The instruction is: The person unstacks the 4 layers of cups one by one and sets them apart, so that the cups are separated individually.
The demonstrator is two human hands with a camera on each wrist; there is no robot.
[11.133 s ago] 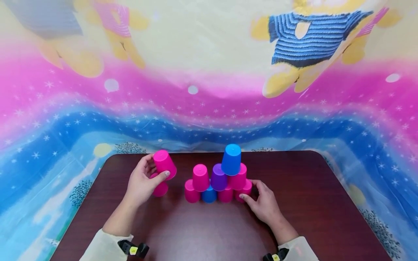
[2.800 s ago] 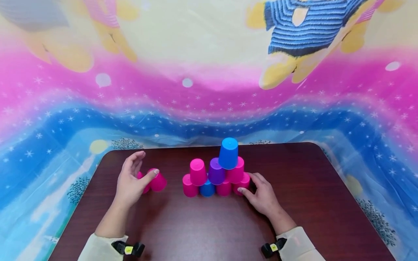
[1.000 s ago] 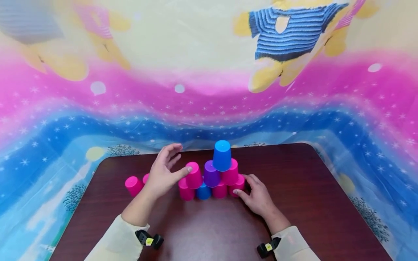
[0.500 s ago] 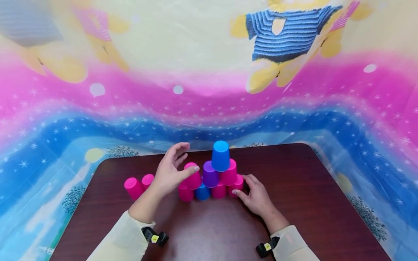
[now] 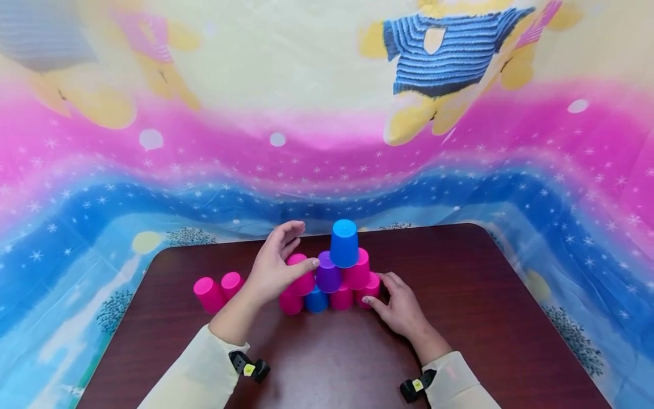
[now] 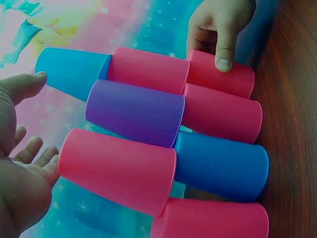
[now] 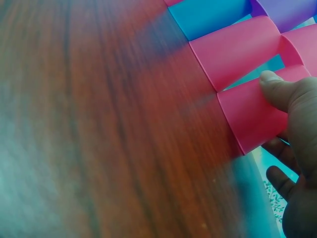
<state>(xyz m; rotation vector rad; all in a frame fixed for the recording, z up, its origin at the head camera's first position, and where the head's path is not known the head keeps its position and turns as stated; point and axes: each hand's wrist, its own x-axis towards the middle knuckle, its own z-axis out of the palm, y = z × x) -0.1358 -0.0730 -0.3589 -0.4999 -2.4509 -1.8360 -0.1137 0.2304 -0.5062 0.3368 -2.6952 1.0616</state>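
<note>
Eight upturned cups (image 5: pixel 329 275) rise in three tiers on the brown table (image 5: pixel 327 363); the right hand (image 5: pixel 405 309) pinches the bottom-right pink cup (image 5: pixel 370 287), the left hand (image 5: pixel 276 267) spreads wide alongside, possibly touching them

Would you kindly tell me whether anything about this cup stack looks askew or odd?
It looks lopsided: the topmost blue cup sits right of centre in the head view, with none beside it bridging the purple cup and second-tier left pink cup. No damage shows.
</note>
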